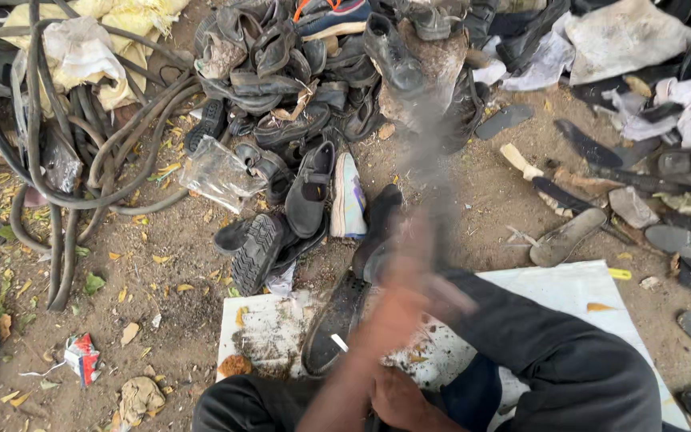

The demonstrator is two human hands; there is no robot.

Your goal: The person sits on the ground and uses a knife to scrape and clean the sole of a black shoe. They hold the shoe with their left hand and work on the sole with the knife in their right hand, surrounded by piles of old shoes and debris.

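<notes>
— Where's the shoe (pixel 337 316)?
— On the white board (pixel 537 292), toe near its front edge. The left hand (pixel 397 396) grips its heel; the right hand (pixel 409 280) is blurred, grasp unclear.
— Room around?
— Bare dirt (pixel 177 272) left; shoe pile (pixel 321 72) ahead.

Beneath the blurred right hand (pixel 409 288) lies a black shoe (pixel 337 316) with a dark grey sole, resting on a white board (pixel 537 280) speckled with brown dirt. Beyond the hand, a white sneaker (pixel 349 196) carries purple and blue markings beside a dark grey shoe (pixel 309 192). The left hand (pixel 397 400) sits between black trouser legs (pixel 553 352). Left of both hands, black hoses (pixel 65 184) cross brown earth strewn with yellow leaves. Farther off, a yellow cloth (pixel 129 16).
</notes>
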